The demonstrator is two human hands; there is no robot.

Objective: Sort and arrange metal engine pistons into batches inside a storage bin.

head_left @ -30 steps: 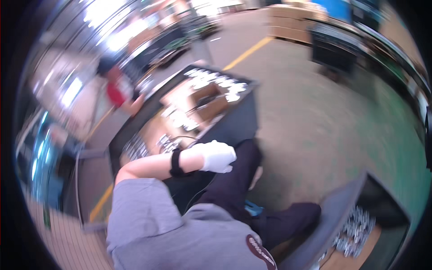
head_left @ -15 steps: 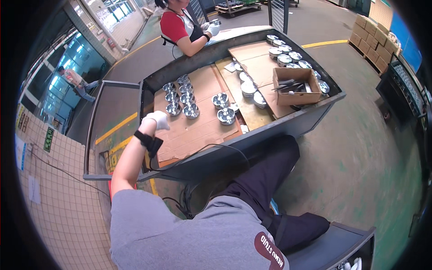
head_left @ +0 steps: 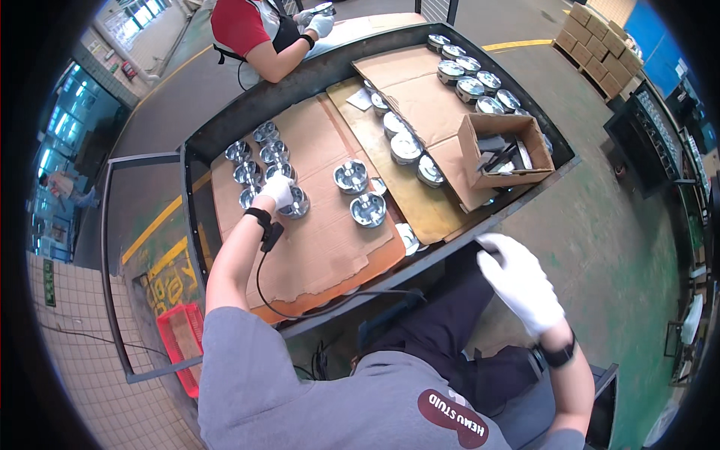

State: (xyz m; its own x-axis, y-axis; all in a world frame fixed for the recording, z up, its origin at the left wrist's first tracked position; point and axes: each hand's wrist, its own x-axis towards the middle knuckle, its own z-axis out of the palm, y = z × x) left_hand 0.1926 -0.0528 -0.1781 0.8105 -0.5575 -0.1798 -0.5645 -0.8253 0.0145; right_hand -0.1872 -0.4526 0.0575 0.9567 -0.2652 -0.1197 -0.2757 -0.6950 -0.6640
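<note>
My left hand point(head_left: 277, 192), in a white glove, is among the shiny metal pistons at the left of the cart. It is against the near piston point(head_left: 297, 205) of the right-hand row, whose hollow side faces up. Its fingertips are partly hidden, so its grip is unclear. My right hand point(head_left: 520, 283), also gloved in white, is in the air over the cart's near edge, thumb and fingers apart, holding nothing. Two more pistons, a far one point(head_left: 350, 177) and a near one point(head_left: 368, 210), rest on the brown cardboard point(head_left: 322, 251) to the right of my left hand.
The grey metal cart point(head_left: 360, 283) has raised walls. A small carton point(head_left: 514, 180) of dark tools stands at its right, near other pistons point(head_left: 470, 88). A black cable point(head_left: 315, 309) runs from my left wrist. A co-worker point(head_left: 262, 37) stands at the far side; a red crate point(head_left: 182, 341) sits on the floor.
My left hand has moved from the cardboard's left edge in among the pistons. My right hand has come into view over the cart's near edge. The whole view has shifted.
</note>
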